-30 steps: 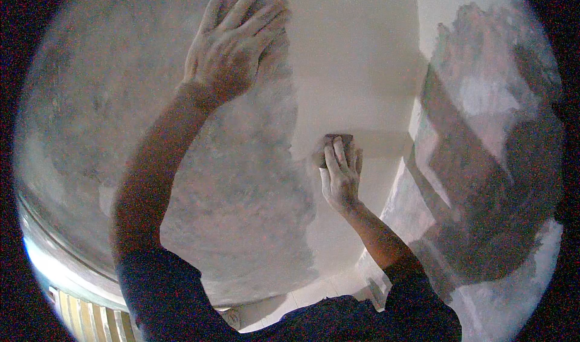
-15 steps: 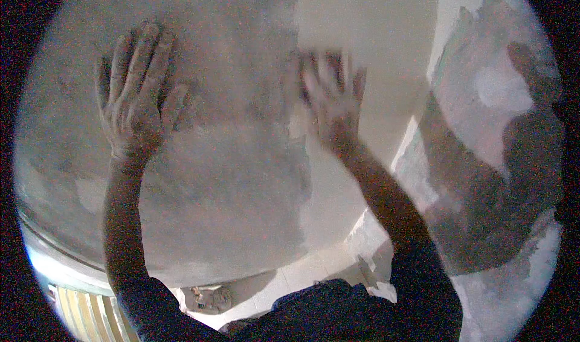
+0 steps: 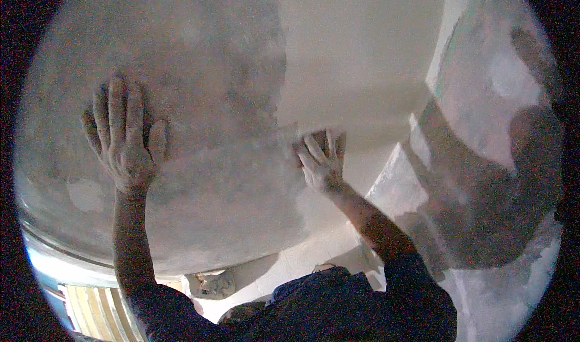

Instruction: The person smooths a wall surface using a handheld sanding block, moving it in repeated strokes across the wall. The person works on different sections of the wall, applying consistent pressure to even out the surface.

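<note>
Pale tiled floor (image 3: 307, 252); rumpled beige item (image 3: 212, 286) on it.

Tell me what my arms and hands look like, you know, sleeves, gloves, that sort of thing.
Your left sleeve and right sleeve are short, dark navy and without visible markings, ending near the elbows. The left forearm and right forearm are bare. Neither the left hand nor right hand wears a glove; no watch shows.

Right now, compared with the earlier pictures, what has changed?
The left hand moved left and down over the grey surface. The right hand rose, then came back down, ending slightly left. Nothing was visibly taken or let go: the dark block stays under the right hand, and the left hand stays open.
</note>
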`<action>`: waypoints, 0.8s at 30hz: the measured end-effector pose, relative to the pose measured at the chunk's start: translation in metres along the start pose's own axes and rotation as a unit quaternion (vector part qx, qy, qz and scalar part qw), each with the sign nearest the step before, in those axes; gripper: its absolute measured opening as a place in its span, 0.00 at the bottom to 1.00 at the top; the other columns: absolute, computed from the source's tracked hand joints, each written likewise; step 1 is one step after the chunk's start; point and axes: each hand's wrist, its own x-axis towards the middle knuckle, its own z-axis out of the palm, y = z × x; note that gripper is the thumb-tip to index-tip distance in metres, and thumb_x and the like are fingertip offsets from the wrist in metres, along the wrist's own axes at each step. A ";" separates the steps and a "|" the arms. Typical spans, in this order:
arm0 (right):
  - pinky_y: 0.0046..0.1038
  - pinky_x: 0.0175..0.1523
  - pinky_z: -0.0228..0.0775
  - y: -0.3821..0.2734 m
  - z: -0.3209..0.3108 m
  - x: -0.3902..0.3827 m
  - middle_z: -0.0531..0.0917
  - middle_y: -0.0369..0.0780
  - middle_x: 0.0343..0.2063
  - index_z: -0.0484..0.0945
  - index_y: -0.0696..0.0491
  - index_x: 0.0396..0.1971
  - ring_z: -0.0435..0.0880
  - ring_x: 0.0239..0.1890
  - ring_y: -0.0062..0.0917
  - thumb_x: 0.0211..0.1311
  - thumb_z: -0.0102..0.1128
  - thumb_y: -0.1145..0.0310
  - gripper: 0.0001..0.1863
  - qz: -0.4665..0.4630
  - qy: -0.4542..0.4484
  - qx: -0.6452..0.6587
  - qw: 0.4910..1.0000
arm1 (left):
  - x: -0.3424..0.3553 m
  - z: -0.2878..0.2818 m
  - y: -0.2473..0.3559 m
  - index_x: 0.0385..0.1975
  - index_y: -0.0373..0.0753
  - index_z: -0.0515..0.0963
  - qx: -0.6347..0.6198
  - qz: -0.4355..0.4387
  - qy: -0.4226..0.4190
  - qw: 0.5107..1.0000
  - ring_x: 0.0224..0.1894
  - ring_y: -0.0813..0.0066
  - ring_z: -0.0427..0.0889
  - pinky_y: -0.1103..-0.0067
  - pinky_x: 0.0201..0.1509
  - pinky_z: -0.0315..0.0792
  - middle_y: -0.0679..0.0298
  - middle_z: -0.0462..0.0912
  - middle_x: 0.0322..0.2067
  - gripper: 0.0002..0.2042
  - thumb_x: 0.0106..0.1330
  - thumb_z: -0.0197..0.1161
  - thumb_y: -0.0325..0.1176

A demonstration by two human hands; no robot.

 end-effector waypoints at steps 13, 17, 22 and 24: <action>0.75 0.72 0.31 -0.009 -0.020 0.019 0.70 0.44 0.70 0.76 0.47 0.65 0.56 0.74 0.65 0.60 0.66 0.61 0.30 0.000 0.029 0.015 0.999 | -0.080 -0.003 0.002 0.62 0.40 0.77 -0.023 0.011 -0.028 0.999 0.75 0.40 0.61 0.42 0.77 0.45 0.52 0.71 0.69 0.27 0.74 0.53 0.53; 0.74 0.72 0.29 0.004 -0.034 0.099 0.69 0.45 0.71 0.76 0.48 0.65 0.55 0.74 0.65 0.56 0.69 0.65 0.33 0.048 -0.015 0.047 0.998 | -0.093 -0.002 0.003 0.61 0.40 0.77 -0.046 -0.012 -0.052 0.998 0.74 0.39 0.61 0.41 0.76 0.45 0.50 0.70 0.69 0.27 0.75 0.52 0.54; 0.75 0.71 0.32 -0.010 -0.036 0.123 0.69 0.47 0.71 0.77 0.48 0.64 0.56 0.73 0.68 0.56 0.68 0.67 0.32 0.054 0.038 0.074 0.995 | -0.093 -0.001 0.000 0.60 0.40 0.78 -0.046 -0.007 -0.069 0.997 0.74 0.41 0.62 0.41 0.76 0.45 0.51 0.71 0.69 0.27 0.75 0.52 0.55; 0.75 0.71 0.34 -0.023 -0.034 0.070 0.69 0.47 0.70 0.77 0.49 0.63 0.56 0.72 0.68 0.56 0.68 0.66 0.31 0.064 -0.001 0.066 0.996 | -0.096 0.000 0.001 0.60 0.40 0.78 -0.037 -0.010 -0.069 0.997 0.73 0.41 0.63 0.41 0.76 0.46 0.51 0.71 0.68 0.27 0.75 0.52 0.55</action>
